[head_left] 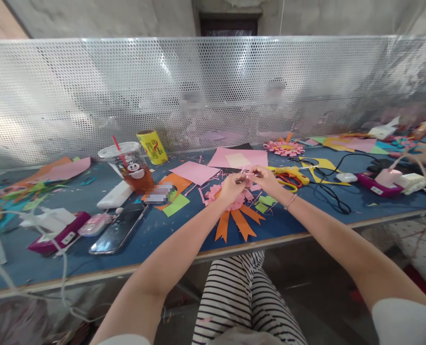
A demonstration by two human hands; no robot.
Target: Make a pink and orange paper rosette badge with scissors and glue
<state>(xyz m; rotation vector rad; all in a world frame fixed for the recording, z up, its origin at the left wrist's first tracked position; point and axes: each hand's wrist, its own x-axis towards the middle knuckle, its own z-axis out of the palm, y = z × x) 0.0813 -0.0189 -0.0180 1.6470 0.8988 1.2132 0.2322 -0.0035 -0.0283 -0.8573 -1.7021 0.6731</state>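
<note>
My left hand (233, 188) and my right hand (264, 178) meet over the table, their fingers pinched on a small strip of pink paper (249, 177). Below them lies a paper rosette (239, 203) with a pink fringed head and orange ribbon tails (238, 223) pointing toward me; my left hand partly covers it. Small green paper pieces (266, 203) lie to the rosette's right. Just beyond my right hand are scissors with yellow and red handles (292, 177). Pink paper sheets (195, 172) and thin pink offcuts spread behind my hands.
At the left stand a drink cup (128, 167) with a straw and a yellow can (152, 147); a phone (117, 230) lies nearer. Purple power strips (382, 186) with cables sit at both sides. Another pink rosette (284, 147) rests at the back. A perforated metal screen (126, 96) borders the table.
</note>
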